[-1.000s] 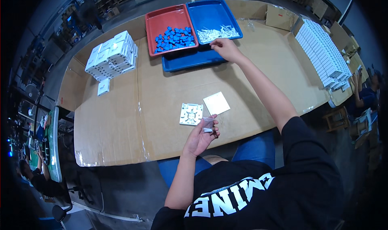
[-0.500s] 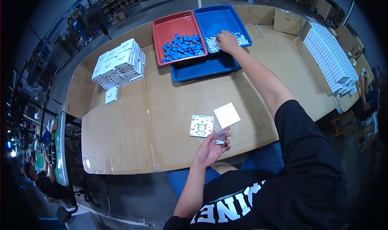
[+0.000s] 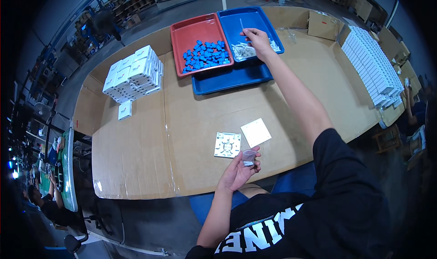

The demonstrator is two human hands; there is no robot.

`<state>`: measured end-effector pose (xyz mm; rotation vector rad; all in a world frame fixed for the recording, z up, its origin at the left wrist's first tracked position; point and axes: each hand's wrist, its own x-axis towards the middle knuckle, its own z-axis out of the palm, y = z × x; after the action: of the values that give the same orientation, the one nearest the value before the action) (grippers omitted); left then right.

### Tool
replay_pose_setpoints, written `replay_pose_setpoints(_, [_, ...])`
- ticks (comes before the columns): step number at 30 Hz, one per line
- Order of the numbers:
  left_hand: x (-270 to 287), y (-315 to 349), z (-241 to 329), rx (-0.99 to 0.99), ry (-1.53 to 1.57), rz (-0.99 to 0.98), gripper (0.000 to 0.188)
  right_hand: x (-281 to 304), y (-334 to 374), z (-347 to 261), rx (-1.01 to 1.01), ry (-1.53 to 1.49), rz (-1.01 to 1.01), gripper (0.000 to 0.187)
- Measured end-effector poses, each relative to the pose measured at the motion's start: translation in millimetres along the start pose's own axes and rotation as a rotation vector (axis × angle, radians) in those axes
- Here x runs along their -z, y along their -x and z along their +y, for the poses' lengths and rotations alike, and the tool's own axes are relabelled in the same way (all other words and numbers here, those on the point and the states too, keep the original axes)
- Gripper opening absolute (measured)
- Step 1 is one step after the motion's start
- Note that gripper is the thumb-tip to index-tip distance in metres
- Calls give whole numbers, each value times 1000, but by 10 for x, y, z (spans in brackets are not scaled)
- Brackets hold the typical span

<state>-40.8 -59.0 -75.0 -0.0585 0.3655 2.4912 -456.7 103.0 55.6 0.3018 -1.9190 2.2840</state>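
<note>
Small clear bag (image 3: 248,157) is pinched between the thumb and fingers (image 3: 255,153) of the left hand (image 3: 239,170), low in the middle of the frame, just above the near edge of the tabletop (image 3: 191,117). Something small and white can be seen inside the bag, but what it is cannot be told. Just beside the bag, toward the upper left, a white square plate (image 3: 227,144) with cut-outs lies flat, and a plain white square cover (image 3: 256,132) lies beside it to the right, close to it.

The right arm is stretched to the upper middle of the frame, where the right hand (image 3: 256,39) is held over a blue tray (image 3: 255,20). Its fingers are closed on a thin white strip (image 3: 241,25), above a loose heap of white pieces (image 3: 243,51) in that tray. A red tray (image 3: 193,29) with small blue blocks (image 3: 205,56) stands at the left of the blue one, and a second blue tray (image 3: 227,79) lies under both.

White boxes (image 3: 132,74) are stacked at the upper left.
</note>
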Motion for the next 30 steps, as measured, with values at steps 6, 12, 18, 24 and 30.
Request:
replay_pose_setpoints(6, [-216, 71, -36, -98, -336, -10, 56, -80, 1207, -962, -94, -735, -247, 17])
replay_pose_setpoints(12, [-867, 161, -160, -408, -1194, 47, 47, -1, 2122, -1288, -72, -809, -258, 16])
replay_pose_setpoints(18, [-1085, -244, -97, -558, -611, 223, 50, 103, 2707, -1285, 112, -170, -45, 17])
replay_pose_setpoints(24, [-933, -155, -39, -373, -310, 142, 54, 394, 3260, -1077, 44, 239, -167, 14])
replay_pose_setpoints(30, [-813, 36, -183, -225, -455, 142, 54, 539, 3523, -1156, 2, 469, -289, 12])
